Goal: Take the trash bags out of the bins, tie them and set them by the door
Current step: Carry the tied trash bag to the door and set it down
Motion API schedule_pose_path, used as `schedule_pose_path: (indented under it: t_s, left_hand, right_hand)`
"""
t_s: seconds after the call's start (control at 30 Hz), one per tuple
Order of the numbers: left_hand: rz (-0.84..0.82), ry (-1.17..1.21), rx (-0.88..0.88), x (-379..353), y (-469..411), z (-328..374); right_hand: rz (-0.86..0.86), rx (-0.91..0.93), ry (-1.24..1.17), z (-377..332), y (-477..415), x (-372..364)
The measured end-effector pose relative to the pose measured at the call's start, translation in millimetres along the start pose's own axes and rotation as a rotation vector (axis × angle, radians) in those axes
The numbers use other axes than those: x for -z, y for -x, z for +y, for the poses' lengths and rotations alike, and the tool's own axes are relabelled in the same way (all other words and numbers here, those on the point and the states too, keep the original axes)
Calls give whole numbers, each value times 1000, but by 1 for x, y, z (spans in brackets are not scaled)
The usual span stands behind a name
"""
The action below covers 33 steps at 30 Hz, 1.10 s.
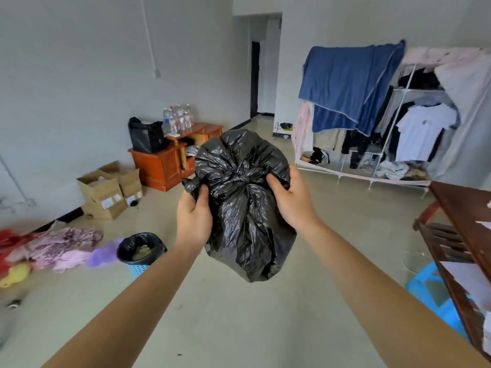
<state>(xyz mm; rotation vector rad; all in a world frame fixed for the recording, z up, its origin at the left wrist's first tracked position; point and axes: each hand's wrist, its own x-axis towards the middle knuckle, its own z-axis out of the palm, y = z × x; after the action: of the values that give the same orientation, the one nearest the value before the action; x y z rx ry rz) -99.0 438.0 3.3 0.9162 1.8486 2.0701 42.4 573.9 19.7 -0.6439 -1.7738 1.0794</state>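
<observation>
Right now, from your head camera, both of your bare arms reach forward and up, elbows low, forearms converging on a black trash bag [247, 208] that you hold in the air at chest height, clear of the floor. Your left hand [194, 219] has its grip clenched on the bag's left side, thumb pressed into the plastic just below a short twisted tail of the bag. Your right hand [289, 200] grasps the upper right side, thumb pointing inward toward the knot [239, 179] gathered at the bag's top centre. Below and to the left, a blue basket bin [140, 253] stands on the floor, lined with another black bag with its rim folded over. Beyond the bag, a dark doorway [255, 78] shows, well apart from your hands.
</observation>
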Motion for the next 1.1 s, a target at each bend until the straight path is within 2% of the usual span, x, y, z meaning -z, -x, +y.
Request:
schedule_pose_path:
  t_s: [0.3,0.53,0.8,1.1]
  left_hand:
    - [-65,-64,-66,-72,-239,-69]
    - [-84,-47,-58,-123,-411,-85]
    - [-66,-69,-88,-143,-595,-159]
    - [-44,-34,-72,-184,-846,-234]
  right_hand:
    - [43,-22,-29,102,-207,-57]
    - [61,6,-26,138,-381,-94]
    - [17,12,-12,212,-544,-177]
    - [46,-8,4,304,-769,-287]
